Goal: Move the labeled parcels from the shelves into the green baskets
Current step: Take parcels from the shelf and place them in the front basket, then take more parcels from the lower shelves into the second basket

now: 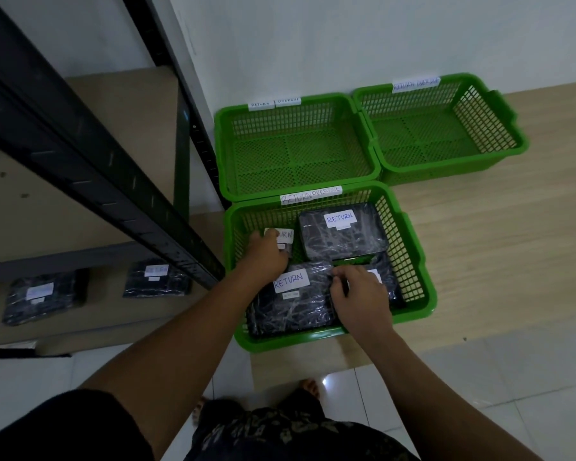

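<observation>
Three green baskets on the floor before me: near basket [423, 261], far left basket [219, 151], far right basket [446, 174]. Six black wrapped parcels: back left parcel [288, 242], back right parcel [343, 239], front left parcel [290, 309] and front right parcel [389, 277] in the near basket; shelf left parcel [44, 294] and shelf right parcel [155, 279]. Two hands of mine: left hand [266, 252], right hand [363, 301].

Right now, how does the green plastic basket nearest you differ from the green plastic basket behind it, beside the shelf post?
The nearest green plastic basket holds four black wrapped parcels; the rear-left green plastic basket shows only bare mesh floor. The left hand and right hand reach into the nearest one; neither touches the rear-left one. The nearest carries one handwritten strip; the rear-left, two separate tags. Both are green mesh, marked RETURN OVERDUE.
</observation>
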